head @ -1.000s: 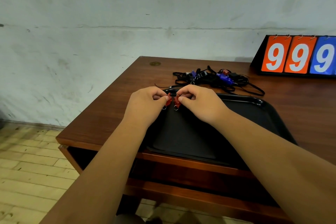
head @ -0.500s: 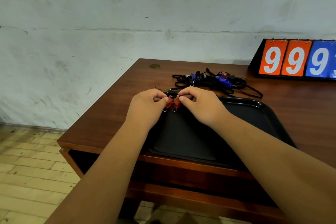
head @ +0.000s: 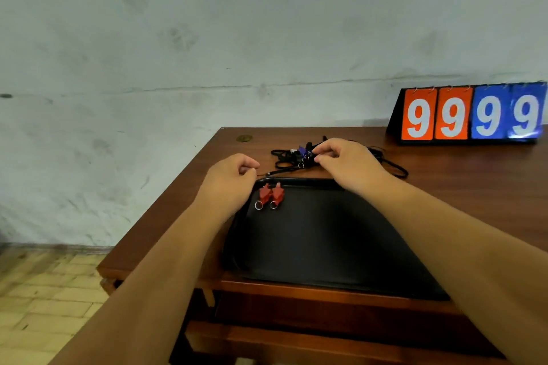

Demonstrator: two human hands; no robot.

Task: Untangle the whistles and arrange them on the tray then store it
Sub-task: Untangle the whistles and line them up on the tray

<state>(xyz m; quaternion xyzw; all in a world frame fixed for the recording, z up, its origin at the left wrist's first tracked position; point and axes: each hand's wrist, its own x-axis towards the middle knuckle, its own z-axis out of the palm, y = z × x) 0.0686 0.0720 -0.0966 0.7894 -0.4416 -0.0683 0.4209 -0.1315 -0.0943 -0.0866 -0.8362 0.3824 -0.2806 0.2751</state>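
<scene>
Two red whistles (head: 271, 195) with metal rings lie side by side in the far left corner of the black tray (head: 326, 240). Beyond the tray sits a tangle of black lanyards and whistles (head: 292, 155), one of them blue (head: 302, 150). My right hand (head: 347, 164) rests on that tangle, thumb and fingers pinched on it near the blue whistle. My left hand (head: 229, 179) hovers just left of the red whistles, fingers curled loosely, nothing visible in it.
The brown wooden table (head: 462, 175) ends at its left edge close to my left hand. A flip scoreboard (head: 471, 115) showing nines stands at the back right against the wall. A small brass disc (head: 244, 137) sits at the far left corner.
Both hands let go of the two red whistles, which now lie on the tray. My right hand reached forward onto the tangle; my left drew slightly left.
</scene>
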